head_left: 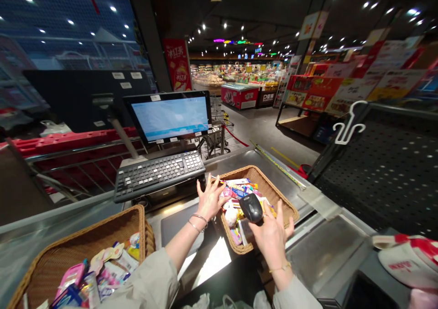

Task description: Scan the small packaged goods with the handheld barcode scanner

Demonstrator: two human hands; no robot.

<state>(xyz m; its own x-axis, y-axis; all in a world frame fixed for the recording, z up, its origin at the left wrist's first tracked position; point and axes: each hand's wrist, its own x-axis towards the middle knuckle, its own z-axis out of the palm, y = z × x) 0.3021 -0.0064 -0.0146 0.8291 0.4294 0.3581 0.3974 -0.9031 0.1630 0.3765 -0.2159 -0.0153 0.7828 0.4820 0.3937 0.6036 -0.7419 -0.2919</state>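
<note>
A wicker basket (277, 188) filled with small colourful packaged goods (239, 188) stands on the counter in front of me. On top of the goods lies a black computer mouse (251, 207). My left hand (210, 201) is at the basket's left side, fingers spread, its fingertips reaching over the rim to the goods. At the front right of the basket is my right hand (272, 236), fingers apart, with thumb and index close to the mouse's near end. Whether they touch the mouse I cannot tell.
A second wicker basket (142, 227) with packaged goods sits at the lower left. Behind stand a keyboard (160, 174) and a lit monitor (171, 117). A black perforated panel (386, 163) with a white hook rises at right. A red-and-white item (407, 259) lies at the right edge.
</note>
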